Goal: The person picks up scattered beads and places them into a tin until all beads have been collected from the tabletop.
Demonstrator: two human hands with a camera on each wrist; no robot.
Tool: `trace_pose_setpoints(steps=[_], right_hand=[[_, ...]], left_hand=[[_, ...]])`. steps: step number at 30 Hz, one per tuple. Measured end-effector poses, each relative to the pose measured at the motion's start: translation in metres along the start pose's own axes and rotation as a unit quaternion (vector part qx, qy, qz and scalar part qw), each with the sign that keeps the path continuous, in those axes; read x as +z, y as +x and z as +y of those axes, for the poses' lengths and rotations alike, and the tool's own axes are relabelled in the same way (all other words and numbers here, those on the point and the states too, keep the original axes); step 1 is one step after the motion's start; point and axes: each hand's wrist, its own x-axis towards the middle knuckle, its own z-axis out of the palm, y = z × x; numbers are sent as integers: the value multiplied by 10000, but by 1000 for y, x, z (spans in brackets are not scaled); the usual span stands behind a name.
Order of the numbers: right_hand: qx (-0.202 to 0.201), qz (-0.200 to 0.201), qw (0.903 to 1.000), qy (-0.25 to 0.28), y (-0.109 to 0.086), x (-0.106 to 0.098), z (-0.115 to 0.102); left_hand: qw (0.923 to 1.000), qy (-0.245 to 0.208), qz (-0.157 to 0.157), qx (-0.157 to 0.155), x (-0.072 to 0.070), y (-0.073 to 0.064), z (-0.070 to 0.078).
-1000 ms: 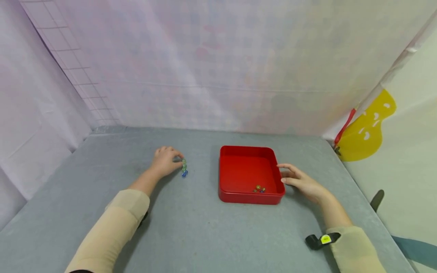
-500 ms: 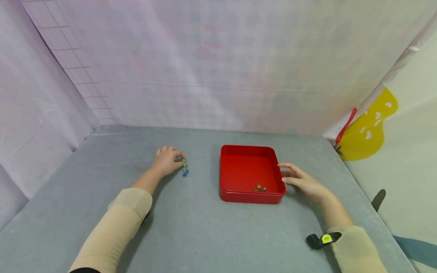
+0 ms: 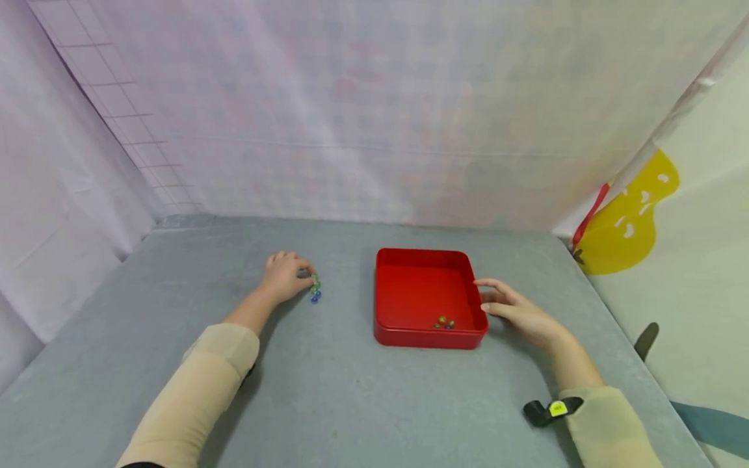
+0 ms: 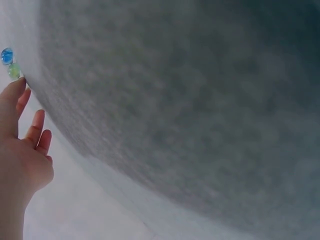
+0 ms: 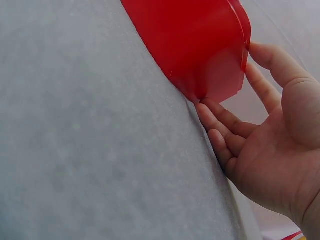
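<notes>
Beige sleeves lie nearest, the left sleeve (image 3: 201,383) front-left of the red box and the right sleeve (image 3: 605,429) front-right of it; a black wrist camera (image 3: 541,415) sits by the right cuff. Beyond them, on the grey desk (image 3: 328,403), stands the square red box (image 3: 433,339) without a lid. A few small glass marbles (image 3: 443,320) lie inside it, by its near wall.

At the box's right side, the right hand (image 3: 521,315) has its fingers spread and loosely bent, touching the wall from outside. Well left of the box is a short row of glass marbles (image 3: 316,288), blue at the near end and green beyond. The left hand (image 3: 283,279) meets the green end with thumb and forefinger; whether they pinch a marble I cannot tell. Behind the box hangs a pale cloth backdrop (image 3: 380,130).

As I judge it, the left fingertips should work low and lightly, since round glass rolls at a nudge, while the right hand need only brace the box.

The right wrist view shows fingertips at the box's lower edge, hidden from the head. The left wrist view shows a blue marble and a green one by the thumb; only the head view shows those inside the box.
</notes>
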Motion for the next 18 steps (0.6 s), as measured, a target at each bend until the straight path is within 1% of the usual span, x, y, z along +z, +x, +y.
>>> trace_pose_setpoints(steps=[7, 13, 18], right_hand=[[-69, -33, 10000, -3, 0, 0, -1], [-68, -8, 10000, -10, -1, 1, -1], [-70, 14, 10000, -37, -1, 1, -1]], left_hand=[[9999, -108, 108, -51, -2, 0, -3], [9988, -353, 319, -89, -3, 0, -6], [9968, -613, 492, -133, -8, -2, -3]])
